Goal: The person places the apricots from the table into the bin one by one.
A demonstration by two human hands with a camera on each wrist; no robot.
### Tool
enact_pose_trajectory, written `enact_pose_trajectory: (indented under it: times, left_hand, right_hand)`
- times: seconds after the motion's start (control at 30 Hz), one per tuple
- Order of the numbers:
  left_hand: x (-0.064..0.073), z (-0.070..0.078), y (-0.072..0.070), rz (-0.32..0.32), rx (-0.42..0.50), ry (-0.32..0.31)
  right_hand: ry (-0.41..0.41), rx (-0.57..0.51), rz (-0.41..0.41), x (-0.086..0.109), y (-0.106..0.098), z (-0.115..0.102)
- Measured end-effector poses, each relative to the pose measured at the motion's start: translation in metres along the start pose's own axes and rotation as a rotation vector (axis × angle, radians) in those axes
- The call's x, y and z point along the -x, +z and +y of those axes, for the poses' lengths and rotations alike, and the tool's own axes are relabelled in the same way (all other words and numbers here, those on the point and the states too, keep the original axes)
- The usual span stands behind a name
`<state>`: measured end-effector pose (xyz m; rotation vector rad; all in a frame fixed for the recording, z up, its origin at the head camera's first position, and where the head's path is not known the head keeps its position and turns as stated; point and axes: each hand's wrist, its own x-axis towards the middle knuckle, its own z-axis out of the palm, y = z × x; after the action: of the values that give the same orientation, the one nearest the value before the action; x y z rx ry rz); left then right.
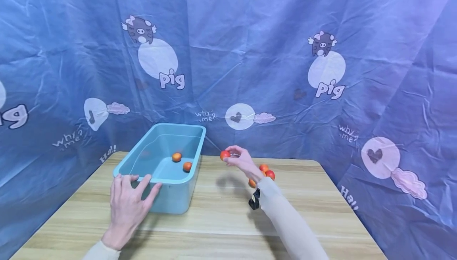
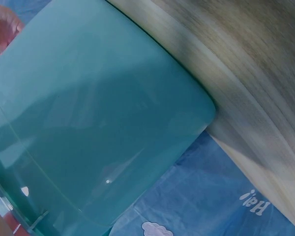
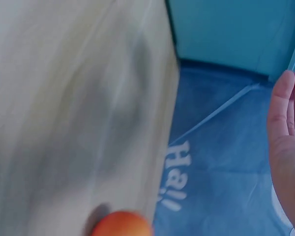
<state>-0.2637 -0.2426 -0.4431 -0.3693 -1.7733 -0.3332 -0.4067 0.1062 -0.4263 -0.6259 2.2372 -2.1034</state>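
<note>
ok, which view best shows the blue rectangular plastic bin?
Head: all of the bin is in frame, rim and inside visible, left hand hiding some front. Left wrist: close, cropped wall. Right wrist: cropped part, upper right.

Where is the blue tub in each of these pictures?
Head: the blue tub stands left of centre, with the left hand at its near rim.
Left wrist: the blue tub fills most of the left and middle.
Right wrist: the blue tub is at top right, cut off.
Shared landmark: the wooden tabletop.
</note>
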Motion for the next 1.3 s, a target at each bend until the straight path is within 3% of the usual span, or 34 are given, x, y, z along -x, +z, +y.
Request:
enact_pose_trajectory:
  times: [0.4,0.67,1.13,1.3]
  left_hand:
    - [0.002,0.001,-0.002,-0.002,0.002,-0.001]
    - [0.001,-0.001,-0.002,0.013,-0.005,0.006]
    - [0.001,-0.001,-0.001,0.003,-0.004,0.008]
    - [0.001,0.0,-0.001,0.001,-0.001,0.007]
  right_hand:
    - [-0.048,-0.008,-0.045,-0.02,0.037,-0.02]
    - [-0.071,0.006,-0.024,-0.033,0.058,-0.032]
    - [-0.059,0.014,-0.002,-0.05,0.078,-0.052]
    - [-0.108,0.076,0.029,-0.056,0.085,-0.054]
